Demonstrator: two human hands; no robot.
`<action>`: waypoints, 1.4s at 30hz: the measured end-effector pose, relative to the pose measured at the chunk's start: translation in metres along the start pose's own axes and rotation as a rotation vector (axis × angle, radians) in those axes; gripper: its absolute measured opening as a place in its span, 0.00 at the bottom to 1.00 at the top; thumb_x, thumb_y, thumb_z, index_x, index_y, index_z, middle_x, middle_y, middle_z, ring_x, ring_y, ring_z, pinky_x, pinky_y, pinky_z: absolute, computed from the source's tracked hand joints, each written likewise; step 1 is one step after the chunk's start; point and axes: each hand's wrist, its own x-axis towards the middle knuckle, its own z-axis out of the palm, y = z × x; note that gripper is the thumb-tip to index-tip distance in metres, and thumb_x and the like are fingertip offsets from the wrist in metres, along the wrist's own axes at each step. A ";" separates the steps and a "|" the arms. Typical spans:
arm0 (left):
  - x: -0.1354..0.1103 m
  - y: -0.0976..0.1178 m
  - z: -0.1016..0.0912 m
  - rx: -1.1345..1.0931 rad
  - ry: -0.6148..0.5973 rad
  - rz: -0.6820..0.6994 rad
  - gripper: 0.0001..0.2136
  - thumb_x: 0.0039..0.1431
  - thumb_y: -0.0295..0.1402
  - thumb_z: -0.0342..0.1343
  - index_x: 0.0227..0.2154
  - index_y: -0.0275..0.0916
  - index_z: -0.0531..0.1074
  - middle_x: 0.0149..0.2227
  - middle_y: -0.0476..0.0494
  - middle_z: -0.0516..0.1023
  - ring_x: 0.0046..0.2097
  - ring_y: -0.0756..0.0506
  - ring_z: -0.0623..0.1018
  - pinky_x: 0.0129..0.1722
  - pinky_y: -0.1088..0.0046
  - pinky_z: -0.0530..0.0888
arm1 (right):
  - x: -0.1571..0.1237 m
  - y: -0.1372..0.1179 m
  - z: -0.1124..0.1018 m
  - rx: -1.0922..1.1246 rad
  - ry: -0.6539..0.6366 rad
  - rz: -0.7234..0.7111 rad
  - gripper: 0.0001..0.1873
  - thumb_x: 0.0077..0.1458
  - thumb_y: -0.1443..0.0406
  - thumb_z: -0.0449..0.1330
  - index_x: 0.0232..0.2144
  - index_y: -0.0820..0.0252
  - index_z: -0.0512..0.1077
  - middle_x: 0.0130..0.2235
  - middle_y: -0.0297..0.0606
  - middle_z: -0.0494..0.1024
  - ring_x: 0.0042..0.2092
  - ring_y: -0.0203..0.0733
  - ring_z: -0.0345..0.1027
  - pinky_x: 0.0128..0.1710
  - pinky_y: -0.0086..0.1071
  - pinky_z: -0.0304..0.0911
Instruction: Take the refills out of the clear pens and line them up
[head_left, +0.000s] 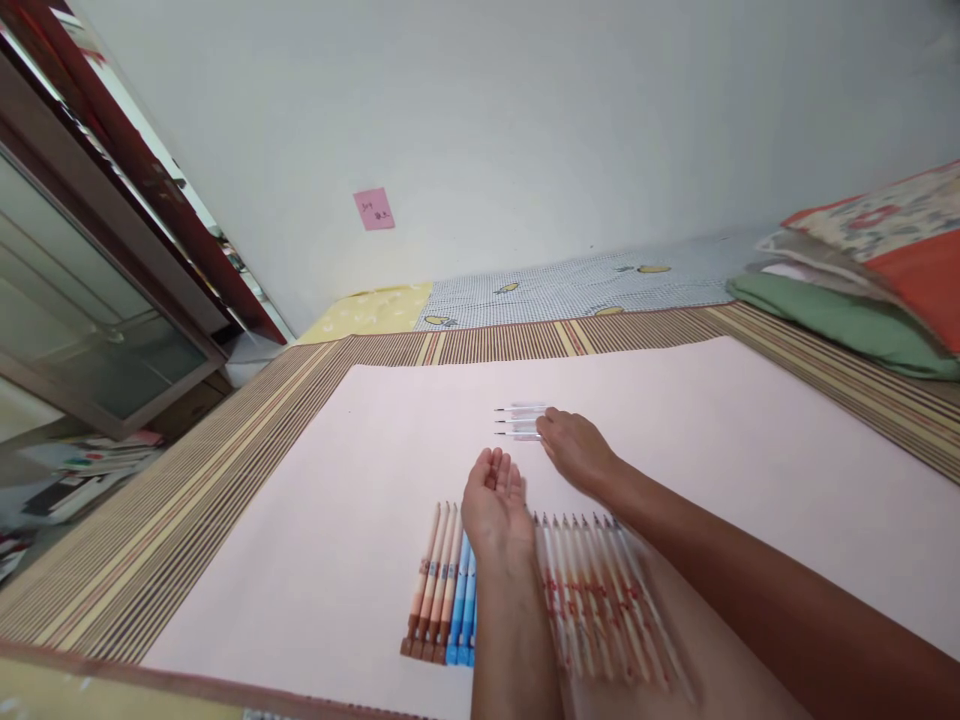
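Note:
My right hand [577, 445] reaches in from the right, fingertips bent down on the right ends of several slim white pen refills [517, 421] with dark tips. The refills lie side by side on a pale pink sheet [315, 520], tips to the left. My left hand [495, 495] is palm up, fingers loosely curved and nothing in it, above the pens. Below it stand rows of peach-and-brown pens [433, 580], blue pens [460, 600] and clear pens with red print [592, 590]. My left forearm hides the middle of the rows.
A striped mat [217, 480] lies under the sheet. Folded green cloth [847, 325] and a floral-and-orange cushion [892, 230] are piled at the right. A pink note [373, 209] is stuck on the white wall [525, 130]. Glass-panelled furniture [97, 290] stands at the left.

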 end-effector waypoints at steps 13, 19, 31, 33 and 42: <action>-0.001 -0.003 0.000 -0.011 -0.012 -0.003 0.05 0.60 0.25 0.54 0.32 0.35 0.74 0.41 0.40 0.76 0.39 0.51 0.78 0.38 0.78 0.76 | -0.006 0.002 -0.009 0.102 -0.040 0.041 0.09 0.64 0.68 0.53 0.35 0.60 0.73 0.42 0.42 0.76 0.37 0.41 0.69 0.34 0.33 0.53; -0.002 -0.003 0.001 -0.014 -0.005 -0.017 0.05 0.62 0.26 0.54 0.33 0.35 0.74 0.41 0.41 0.77 0.38 0.51 0.78 0.37 0.78 0.75 | -0.007 -0.001 -0.006 0.053 -0.004 0.016 0.10 0.64 0.70 0.52 0.34 0.61 0.73 0.41 0.41 0.75 0.38 0.41 0.68 0.35 0.34 0.52; -0.002 -0.003 0.001 -0.012 -0.007 -0.011 0.05 0.61 0.26 0.54 0.33 0.35 0.74 0.40 0.41 0.77 0.37 0.51 0.78 0.37 0.78 0.76 | -0.009 -0.001 -0.001 0.054 0.049 0.003 0.11 0.65 0.70 0.52 0.33 0.62 0.72 0.39 0.41 0.74 0.36 0.41 0.66 0.36 0.35 0.51; -0.002 -0.003 0.001 -0.012 -0.010 -0.011 0.05 0.61 0.25 0.53 0.33 0.35 0.74 0.40 0.41 0.77 0.38 0.51 0.79 0.38 0.78 0.76 | -0.010 -0.001 0.000 0.104 0.078 0.020 0.10 0.65 0.70 0.53 0.32 0.61 0.72 0.39 0.40 0.74 0.35 0.40 0.65 0.36 0.34 0.51; 0.000 -0.004 0.000 -0.014 -0.011 -0.021 0.04 0.61 0.26 0.54 0.32 0.35 0.74 0.41 0.41 0.77 0.38 0.52 0.79 0.37 0.78 0.76 | -0.008 0.005 0.009 0.339 0.147 0.114 0.05 0.59 0.70 0.57 0.30 0.60 0.70 0.36 0.36 0.70 0.33 0.36 0.62 0.33 0.30 0.52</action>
